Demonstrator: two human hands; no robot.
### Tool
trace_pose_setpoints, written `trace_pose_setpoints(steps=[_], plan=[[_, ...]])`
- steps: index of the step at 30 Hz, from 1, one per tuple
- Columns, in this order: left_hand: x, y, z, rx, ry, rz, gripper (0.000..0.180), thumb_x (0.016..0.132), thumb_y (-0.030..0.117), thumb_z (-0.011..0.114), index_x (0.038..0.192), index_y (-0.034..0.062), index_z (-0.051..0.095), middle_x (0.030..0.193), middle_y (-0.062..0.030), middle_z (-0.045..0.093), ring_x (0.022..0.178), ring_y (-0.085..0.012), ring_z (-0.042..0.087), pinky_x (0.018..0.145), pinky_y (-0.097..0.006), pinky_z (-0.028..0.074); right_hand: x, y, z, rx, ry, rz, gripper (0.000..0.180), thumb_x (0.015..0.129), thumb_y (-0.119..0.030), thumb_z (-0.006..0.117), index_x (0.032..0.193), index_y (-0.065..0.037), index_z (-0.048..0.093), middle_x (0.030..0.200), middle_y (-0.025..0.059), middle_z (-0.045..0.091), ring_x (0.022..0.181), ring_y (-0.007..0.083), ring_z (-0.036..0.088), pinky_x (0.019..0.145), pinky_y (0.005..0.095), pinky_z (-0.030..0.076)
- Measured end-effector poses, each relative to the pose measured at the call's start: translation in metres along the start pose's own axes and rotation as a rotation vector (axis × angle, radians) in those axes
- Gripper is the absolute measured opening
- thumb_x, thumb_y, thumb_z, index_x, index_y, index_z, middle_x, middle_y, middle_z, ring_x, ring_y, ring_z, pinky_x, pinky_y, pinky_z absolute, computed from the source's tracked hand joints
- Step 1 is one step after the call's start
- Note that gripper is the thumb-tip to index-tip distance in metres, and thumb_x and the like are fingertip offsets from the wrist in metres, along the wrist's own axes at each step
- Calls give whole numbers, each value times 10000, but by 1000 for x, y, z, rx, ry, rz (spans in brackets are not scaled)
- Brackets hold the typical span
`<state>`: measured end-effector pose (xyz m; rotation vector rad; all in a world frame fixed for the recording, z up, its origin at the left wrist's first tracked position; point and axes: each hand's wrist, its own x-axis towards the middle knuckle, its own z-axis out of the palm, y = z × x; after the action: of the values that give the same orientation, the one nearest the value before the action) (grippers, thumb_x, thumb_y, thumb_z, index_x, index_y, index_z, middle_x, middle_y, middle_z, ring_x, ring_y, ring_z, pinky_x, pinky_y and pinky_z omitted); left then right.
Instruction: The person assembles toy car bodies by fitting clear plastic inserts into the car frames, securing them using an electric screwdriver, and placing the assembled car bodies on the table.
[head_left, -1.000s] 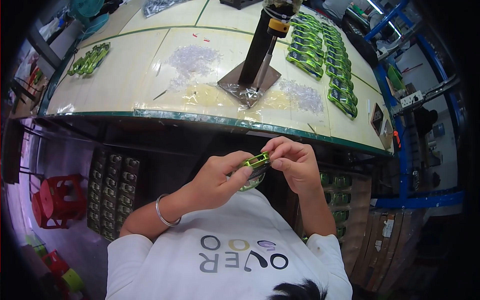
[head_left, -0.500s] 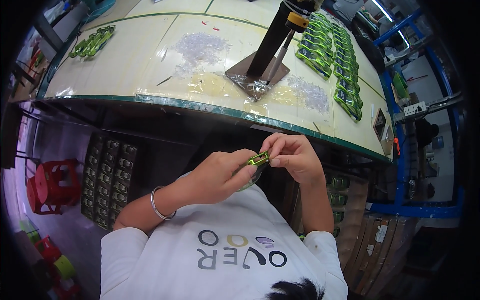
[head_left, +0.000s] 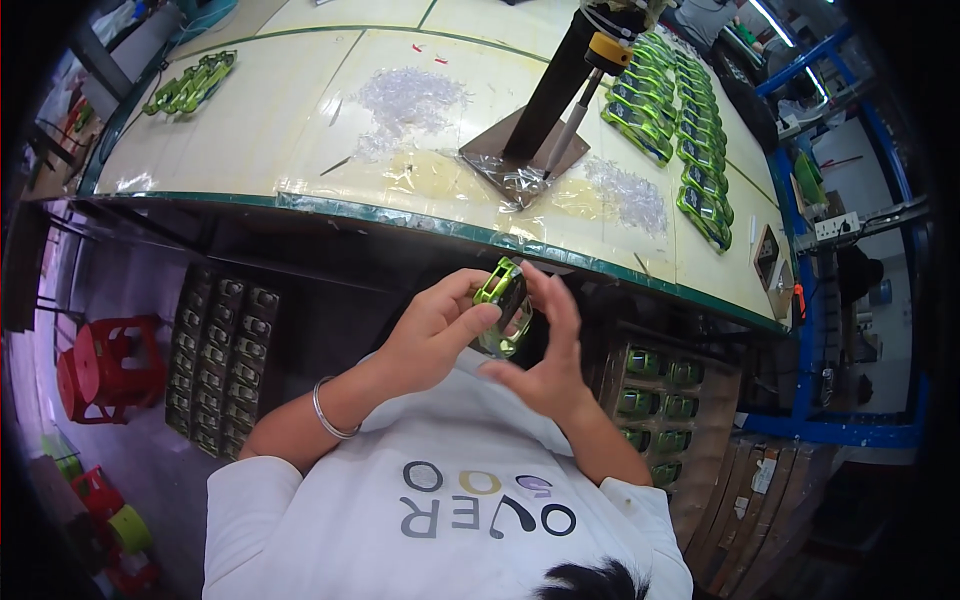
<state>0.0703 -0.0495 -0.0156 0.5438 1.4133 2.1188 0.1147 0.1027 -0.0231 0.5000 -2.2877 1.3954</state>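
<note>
A glossy green-and-black plastic casing (head_left: 507, 300) is held up in front of my chest, just short of the table edge. My left hand (head_left: 430, 325) grips its left side, thumb on the near face and fingers behind. Around its right side my right hand (head_left: 552, 365) is spread, with the thumb well away from the fingers. Those fingertips are slightly blurred and come close to the casing's upper right edge; whether they touch it I cannot tell.
On the table (head_left: 250, 130) a black post (head_left: 540, 100) stands on a metal base plate, among clear plastic scraps (head_left: 410, 100). Rows of green casings (head_left: 705, 200) lie at right, more (head_left: 190, 85) at far left. Trays (head_left: 215, 360) flank me; red stools (head_left: 110, 365) stand left.
The casing has turned more upright and shows more of its face. My right hand has gone from pinching at its end to spreading open beside it.
</note>
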Motion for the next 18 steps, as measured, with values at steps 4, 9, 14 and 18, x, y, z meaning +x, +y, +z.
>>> trace_pose_setpoints(steps=[4,9,14,18], plan=[[1,6,2,-108,23,-72,295,811,43,510,1081,-9,402,909,-72,539,854,-121,544,717,-233,451,-6,21,12,-170,22,-199,696,640,-187,715,1210,-135,319,1185,260,372,931,371,499,741,374,439],[10,-7,-16,263,71,181,588,624,217,738,1078,37,411,1010,-90,489,895,-147,495,760,-271,406,-4,18,7,-175,-17,-239,602,634,-155,712,1156,-140,413,1172,274,379,923,370,503,735,375,443],[25,-11,-28,517,-110,448,601,558,344,755,1007,65,468,1055,-98,442,981,-212,426,830,-313,351,-6,14,4,169,-69,-176,613,623,-96,711,1166,-97,429,1177,298,370,994,380,480,810,392,409],[33,-23,-22,-139,-161,69,743,512,388,782,1058,56,403,1075,-68,426,1006,-166,413,878,-296,322,-7,-5,2,1139,119,516,609,736,-162,604,1258,-93,297,1194,244,386,1025,337,471,837,369,406]])
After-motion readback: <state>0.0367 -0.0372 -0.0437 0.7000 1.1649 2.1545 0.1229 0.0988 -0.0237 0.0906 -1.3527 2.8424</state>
